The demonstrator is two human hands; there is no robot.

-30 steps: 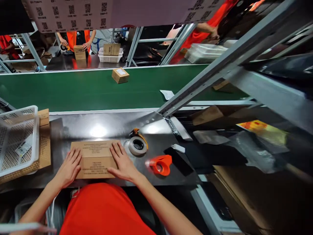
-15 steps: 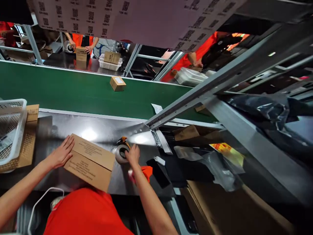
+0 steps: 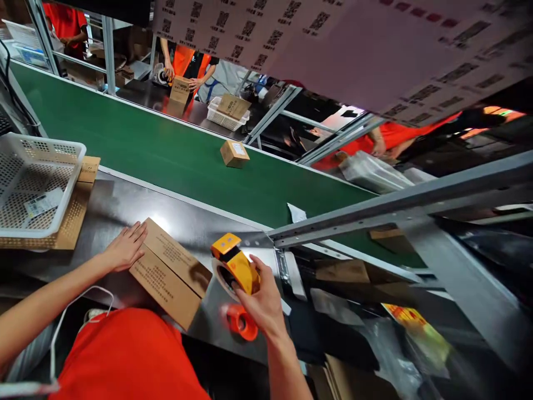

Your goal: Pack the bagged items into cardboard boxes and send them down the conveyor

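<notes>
**Tape Dispenser Raised Beside the Carton**

Our right hand (image 3: 260, 300) grips the yellow handheld tape dispenser (image 3: 235, 265) above the shiny steel worktable (image 3: 125, 205). Our left hand (image 3: 125, 249) lies open-fingered against the flat brown cardboard carton (image 3: 171, 270), which overhangs the near edge. Its printed lines are too small to read. Bare steel stretches toward the green conveyor belt (image 3: 166, 158).

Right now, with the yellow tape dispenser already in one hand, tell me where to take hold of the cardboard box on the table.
Take the cardboard box by its long side edges, coming from above. It lies flat and skewed on the steel table, closed flaps up. The left hand already rests on its far-left end, while the right hand holds the tape dispenser, so a left-hand grip probably suits best.
</notes>
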